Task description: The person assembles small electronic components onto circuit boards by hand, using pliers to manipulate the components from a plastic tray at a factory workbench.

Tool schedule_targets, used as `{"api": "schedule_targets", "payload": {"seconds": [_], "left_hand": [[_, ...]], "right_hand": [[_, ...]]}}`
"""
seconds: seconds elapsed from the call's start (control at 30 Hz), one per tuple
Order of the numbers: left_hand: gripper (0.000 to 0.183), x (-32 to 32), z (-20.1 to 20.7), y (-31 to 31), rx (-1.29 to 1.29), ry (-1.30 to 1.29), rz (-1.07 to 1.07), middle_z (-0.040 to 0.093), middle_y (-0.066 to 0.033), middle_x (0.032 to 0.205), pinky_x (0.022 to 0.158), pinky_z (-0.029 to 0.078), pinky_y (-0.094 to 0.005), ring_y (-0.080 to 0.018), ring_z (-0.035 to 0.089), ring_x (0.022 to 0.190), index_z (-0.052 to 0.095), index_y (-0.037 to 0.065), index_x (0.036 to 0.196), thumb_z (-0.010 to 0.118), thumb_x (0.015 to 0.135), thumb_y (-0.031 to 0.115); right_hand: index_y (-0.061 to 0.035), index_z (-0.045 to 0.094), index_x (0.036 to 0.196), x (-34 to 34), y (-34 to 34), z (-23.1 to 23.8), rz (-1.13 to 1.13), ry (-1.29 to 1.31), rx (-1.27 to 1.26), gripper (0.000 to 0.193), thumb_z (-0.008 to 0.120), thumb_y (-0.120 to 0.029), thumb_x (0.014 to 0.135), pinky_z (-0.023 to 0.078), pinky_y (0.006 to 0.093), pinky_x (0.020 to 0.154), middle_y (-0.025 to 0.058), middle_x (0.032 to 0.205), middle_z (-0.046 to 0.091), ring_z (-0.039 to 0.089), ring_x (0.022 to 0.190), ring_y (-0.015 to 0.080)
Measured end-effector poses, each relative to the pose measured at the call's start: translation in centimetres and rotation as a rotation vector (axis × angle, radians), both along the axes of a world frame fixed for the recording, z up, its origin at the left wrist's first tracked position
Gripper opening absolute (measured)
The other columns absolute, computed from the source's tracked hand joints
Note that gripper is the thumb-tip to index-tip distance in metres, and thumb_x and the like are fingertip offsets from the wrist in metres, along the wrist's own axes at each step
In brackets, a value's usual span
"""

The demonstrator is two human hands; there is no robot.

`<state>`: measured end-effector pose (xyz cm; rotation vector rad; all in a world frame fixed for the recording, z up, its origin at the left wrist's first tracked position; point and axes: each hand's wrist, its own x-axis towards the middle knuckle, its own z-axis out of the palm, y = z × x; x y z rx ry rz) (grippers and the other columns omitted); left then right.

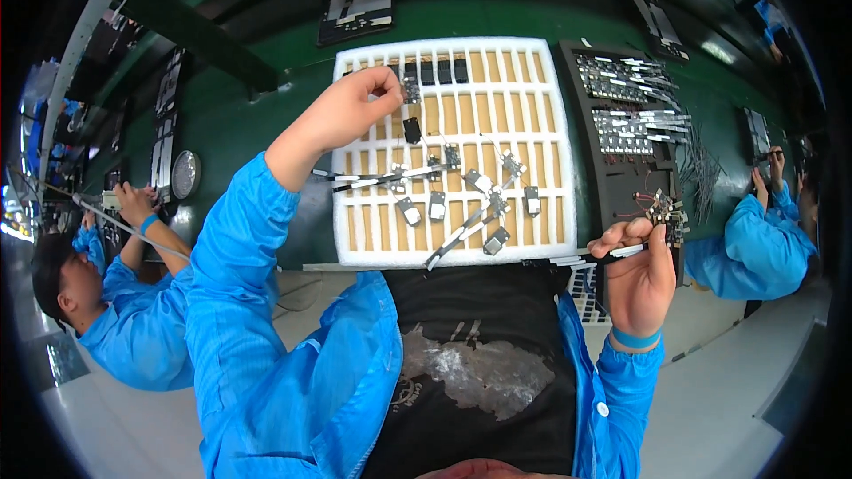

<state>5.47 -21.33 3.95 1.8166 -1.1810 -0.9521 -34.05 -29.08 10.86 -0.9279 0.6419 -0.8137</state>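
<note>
My left hand (359, 106) is over the far left part of a white foam tray (343, 213) with many narrow slots. Its thumb and fingers pinch a small circuit board (410, 89). Just below that board lies a small black rectangular part (412, 130). My right hand (637, 266), palm up at the tray's right, is closed around a bunch of small circuit boards (667, 213) with red wires and black-and-white flat strips. Several small boards with wired modules (479, 181) lie loose across the tray's nearer rows. Dark pieces (444, 72) fill a few far slots.
A dark foam tray (612, 179) on the right holds rows of circuit boards with strips. Loose dark strips (701, 168) lie beside it. A device panel (357, 2) rests on the green bench (497, 0). Co-workers in blue sit left (133, 337) and right (754, 248).
</note>
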Motion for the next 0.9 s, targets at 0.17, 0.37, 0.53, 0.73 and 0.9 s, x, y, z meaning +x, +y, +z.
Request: {"api": "schedule_targets", "payload": {"seconds": [0.17,0.37,0.53,0.73,0.9], "left_hand": [[0.014,3.1,0.8,-0.1,-0.251,-0.03,-0.102,0.06,-0.0012,0.085,0.077,0.047,-0.0268,-0.0096,0.054,0.08,0.058,0.003,0.089,0.058,0.096,0.015],[0.007,9.5,7.9,-4.7,-0.248,-0.648,-0.251,0.067,-0.0061,0.084,0.084,0.049,-0.0347,-0.0231,0.065,0.086,0.059,0.008,0.093,0.056,0.096,0.014],[0.008,14.4,8.4,-7.3,-0.032,-1.528,-0.355,0.067,-0.0069,0.098,0.104,0.037,-0.0425,-0.0267,0.054,0.114,0.063,0.015,0.097,0.061,0.089,0.015],[0.023,20.0,5.0,-10.2,-0.016,-1.731,-0.834,0.058,-0.0038,0.13,0.115,0.033,-0.0404,-0.0274,0.042,0.134,0.067,0.017,0.109,0.061,0.088,0.009],[0.016,22.3,5.2,-12.3,-0.031,-1.715,-0.892,0.06,-0.0021,0.116,0.116,0.03,-0.0429,-0.0289,0.041,0.133,0.068,0.016,0.096,0.062,0.082,0.015]], "right_hand": [[-0.0008,0.057,0.102,0.4,-0.2,-0.7,0.038,-0.032,0.019,0.041,0.032,-0.032,0.108,0.048,0.0426,0.083,0.0182,0.095,0.064,0.061,0.083,0.0284],[-0.0024,0.056,0.102,-0.5,0.8,-0.2,-0.012,-0.011,-0.002,0.039,0.031,-0.032,0.108,0.047,0.0424,0.083,0.0156,0.095,0.062,0.06,0.084,0.027],[-0.0024,0.056,0.101,0.4,1.0,0.0,-0.017,0.013,-0.01,0.039,0.03,-0.031,0.109,0.048,0.0419,0.084,0.0168,0.094,0.062,0.061,0.082,0.0271],[-0.0006,0.056,0.101,0.6,1.6,0.3,-0.113,0.062,-0.005,0.041,0.028,-0.03,0.109,0.049,0.0426,0.083,0.0192,0.092,0.063,0.062,0.08,0.0283],[0.0002,0.056,0.1,1.2,1.5,0.1,-0.182,0.08,0.019,0.041,0.028,-0.029,0.109,0.049,0.0421,0.083,0.0201,0.091,0.064,0.063,0.08,0.0286]]}}
